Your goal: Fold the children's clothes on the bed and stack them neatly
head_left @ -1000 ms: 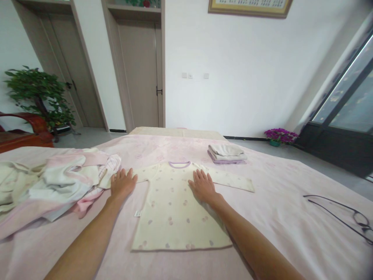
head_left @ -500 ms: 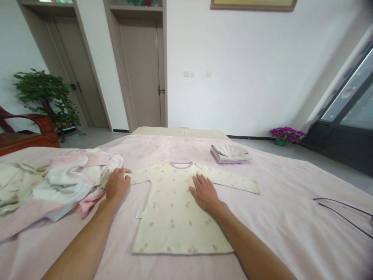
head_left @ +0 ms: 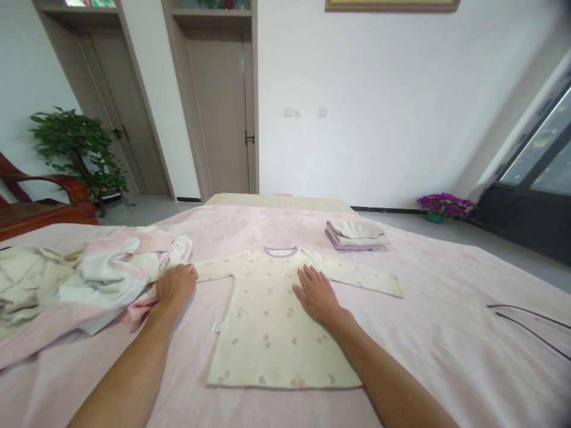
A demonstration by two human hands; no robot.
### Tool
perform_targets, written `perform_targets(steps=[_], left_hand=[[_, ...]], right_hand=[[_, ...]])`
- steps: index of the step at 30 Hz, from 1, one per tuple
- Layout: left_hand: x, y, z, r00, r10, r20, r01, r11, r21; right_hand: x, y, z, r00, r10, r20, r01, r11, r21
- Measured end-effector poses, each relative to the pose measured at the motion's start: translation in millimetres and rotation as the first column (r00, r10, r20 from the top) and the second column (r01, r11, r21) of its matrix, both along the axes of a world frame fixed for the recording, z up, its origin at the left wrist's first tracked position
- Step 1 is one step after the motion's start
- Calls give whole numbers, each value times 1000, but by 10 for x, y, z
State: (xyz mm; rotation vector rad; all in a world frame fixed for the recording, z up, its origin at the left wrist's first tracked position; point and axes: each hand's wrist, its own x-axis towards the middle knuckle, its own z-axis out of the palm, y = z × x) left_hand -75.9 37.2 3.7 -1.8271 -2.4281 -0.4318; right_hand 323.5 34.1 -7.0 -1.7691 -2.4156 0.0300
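Observation:
A cream long-sleeved child's shirt point(head_left: 267, 321), with small printed motifs and a lilac neckband, lies spread flat on the pink bed sheet point(head_left: 428, 356). Its left-hand sleeve ends at my left hand point(head_left: 175, 284), whose fingers are closed on the cuff. My right hand point(head_left: 316, 291) rests flat on the upper right part of the shirt, fingers stretched out, below the collar. A white label sticks out at the shirt's left side seam. My left hand also lies against the edge of a loose heap of clothes point(head_left: 107, 273).
A folded stack of clothes point(head_left: 357, 233) sits behind the shirt to the right. Thin dark cords or straps point(head_left: 530, 315) lie at the far right. Beyond the sheet are a wooden chair point(head_left: 66, 196), a leafy plant point(head_left: 75, 142) and purple flowers point(head_left: 446, 204).
My left hand's fingers have closed at the sleeve's cuff. My right hand stays flat on the shirt. The whole view has shifted slightly.

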Motion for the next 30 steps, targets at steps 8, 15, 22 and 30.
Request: perform_targets(steps=[8, 15, 22, 30], left_hand=[[63, 101, -116, 918, -391, 74, 387, 920, 60], [74, 27, -67, 983, -184, 20, 182, 981, 62], [191, 55, -59, 928, -354, 115, 352, 935, 40], [153, 38, -39, 995, -71, 64, 74, 996, -43]], right_hand=[[3, -14, 25, 1000, 14, -27, -14, 1000, 3], [7, -24, 23, 999, 13, -36, -12, 1000, 12], [14, -19, 20, 999, 17, -39, -16, 1000, 12], [8, -21, 19, 999, 17, -34, -17, 1000, 23]])
